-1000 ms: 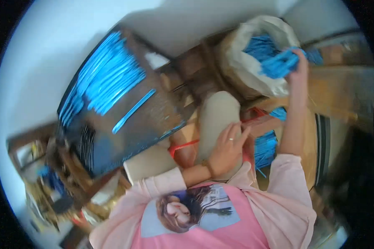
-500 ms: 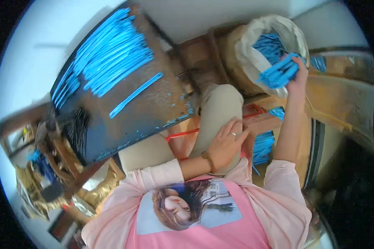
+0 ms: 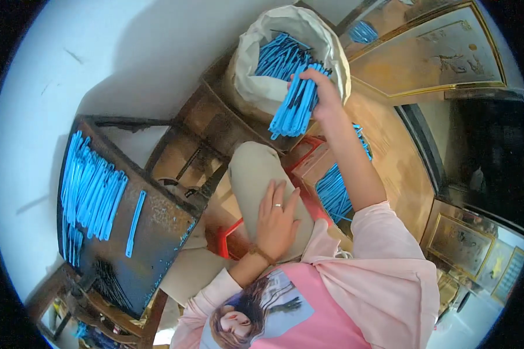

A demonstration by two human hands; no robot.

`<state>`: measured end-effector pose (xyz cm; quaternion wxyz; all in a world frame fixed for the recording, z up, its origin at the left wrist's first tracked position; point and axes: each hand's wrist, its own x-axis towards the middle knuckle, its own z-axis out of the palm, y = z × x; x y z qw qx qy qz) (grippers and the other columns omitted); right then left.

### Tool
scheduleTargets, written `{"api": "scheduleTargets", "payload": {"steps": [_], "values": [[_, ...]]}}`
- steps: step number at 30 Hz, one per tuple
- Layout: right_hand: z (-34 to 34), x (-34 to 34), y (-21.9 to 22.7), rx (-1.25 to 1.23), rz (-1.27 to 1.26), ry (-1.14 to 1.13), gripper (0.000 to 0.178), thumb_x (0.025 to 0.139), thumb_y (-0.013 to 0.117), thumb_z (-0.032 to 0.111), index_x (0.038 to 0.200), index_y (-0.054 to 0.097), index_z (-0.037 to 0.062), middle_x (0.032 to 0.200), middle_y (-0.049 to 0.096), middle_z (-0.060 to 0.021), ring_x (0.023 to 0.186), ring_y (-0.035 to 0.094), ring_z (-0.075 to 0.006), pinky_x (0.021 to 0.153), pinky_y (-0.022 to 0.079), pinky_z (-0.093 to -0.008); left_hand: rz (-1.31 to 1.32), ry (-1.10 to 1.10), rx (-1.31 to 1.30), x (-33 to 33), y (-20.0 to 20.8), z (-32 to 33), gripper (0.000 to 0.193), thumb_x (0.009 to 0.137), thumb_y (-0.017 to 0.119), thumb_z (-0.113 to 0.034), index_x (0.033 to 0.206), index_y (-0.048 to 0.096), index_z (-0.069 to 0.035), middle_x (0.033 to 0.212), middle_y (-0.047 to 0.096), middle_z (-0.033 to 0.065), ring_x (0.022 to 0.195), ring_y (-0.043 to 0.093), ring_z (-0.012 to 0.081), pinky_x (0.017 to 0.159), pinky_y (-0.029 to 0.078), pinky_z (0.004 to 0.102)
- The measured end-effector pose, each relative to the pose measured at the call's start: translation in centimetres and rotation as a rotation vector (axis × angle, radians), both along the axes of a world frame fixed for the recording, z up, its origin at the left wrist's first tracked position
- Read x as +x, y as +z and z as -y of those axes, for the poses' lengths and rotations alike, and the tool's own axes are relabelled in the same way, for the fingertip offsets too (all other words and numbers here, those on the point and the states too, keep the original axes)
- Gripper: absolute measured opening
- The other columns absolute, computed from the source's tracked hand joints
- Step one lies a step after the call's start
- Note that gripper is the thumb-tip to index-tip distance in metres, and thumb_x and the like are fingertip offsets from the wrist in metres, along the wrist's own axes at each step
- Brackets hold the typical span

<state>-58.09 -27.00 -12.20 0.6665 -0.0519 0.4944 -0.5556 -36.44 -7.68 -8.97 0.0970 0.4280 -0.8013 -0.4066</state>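
My right hand [image 3: 324,93] grips a bundle of slim blue plastic sticks [image 3: 296,111], some with small holes at the lower ends and dark parts between them. It holds them at the near rim of a white woven sack [image 3: 247,87]. More blue sticks with dark tips [image 3: 282,55] lie inside the sack. My left hand [image 3: 276,224], a ring on one finger, lies flat on my bent knee with fingers a little apart and nothing in it. On the worn dark table [image 3: 163,224] to the left, a single blue stick [image 3: 135,224] lies beside a dense row of blue sticks [image 3: 93,186].
Thin black rods [image 3: 112,282] lie at the table's near left corner. Right of my knee, a box [image 3: 335,192] holds more blue sticks below my right forearm. A red frame [image 3: 224,238] shows between my legs. A gold-edged panel [image 3: 425,52] stands far right.
My view has swung right, so the sack sits nearer the middle and the table farther left. My right hand still grips the bundle by the sack. My left hand stays on my knee.
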Motion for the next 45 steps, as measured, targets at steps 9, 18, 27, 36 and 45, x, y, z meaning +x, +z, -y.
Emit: {"api": "scheduleTargets", "payload": {"steps": [9,18,27,36,45], "values": [[-2.7,2.6,2.0,0.017,-0.044,0.031,0.031,0.074,0.065,0.017,0.098,0.06,-0.003,0.084,0.065,-0.0139,0.074,0.065,-0.0241,0.07,0.056,-0.0405,0.022,-0.028,0.03,0.1,-0.6,-0.1,0.071,0.072,0.073,-0.015,0.136,0.044,-0.008,0.144,0.03,0.0196,0.136,0.023,0.0419,0.108,0.027,0.0509],[-5.9,5.4,6.0,-0.147,-0.254,0.005,0.032,0.074,0.066,0.008,0.103,0.061,-0.0045,0.088,0.067,-0.0139,0.078,0.067,-0.0233,0.071,0.056,-0.0362,0.022,-0.037,0.005,-0.3,-1.1,0.0,0.072,0.072,0.073,-0.016,0.138,0.043,-0.01,0.147,0.029,0.0162,0.137,0.022,0.0406,0.107,0.026,0.0523],[-7.6,6.4,6.9,-0.354,-0.394,-0.077,0.038,0.071,0.07,0.004,0.106,0.057,-0.0024,0.092,0.066,-0.0136,0.081,0.067,-0.024,0.072,0.056,-0.0372,0.068,-0.047,0.029,-0.3,-1.3,-0.4,0.071,0.075,0.072,-0.02,0.139,0.042,-0.011,0.147,0.029,0.0156,0.137,0.022,0.0405,0.106,0.024,0.0516],[-8.2,5.2,6.8,-0.389,-0.421,-0.097,0.05,0.07,0.073,0.0,0.113,0.047,0.0016,0.091,0.066,-0.0103,0.083,0.066,-0.0176,0.074,0.055,-0.0324,-0.02,0.02,0.04,-1.6,-1.1,-0.3,0.073,0.074,0.072,-0.016,0.139,0.04,-0.006,0.145,0.032,0.017,0.137,0.025,0.0389,0.107,0.024,0.0496],[-12.9,5.0,6.9,-0.091,-0.367,0.078,0.036,0.091,0.056,0.023,0.115,0.059,-0.0028,0.105,0.063,-0.0118,0.094,0.062,-0.0226,0.084,0.051,-0.0375,-0.634,0.627,0.423,0.8,-5.3,2.0,0.043,0.102,0.039,-0.032,0.135,0.041,-0.004,0.125,0.05,0.0076,0.119,0.047,0.0204,0.106,0.033,0.0352]]}}
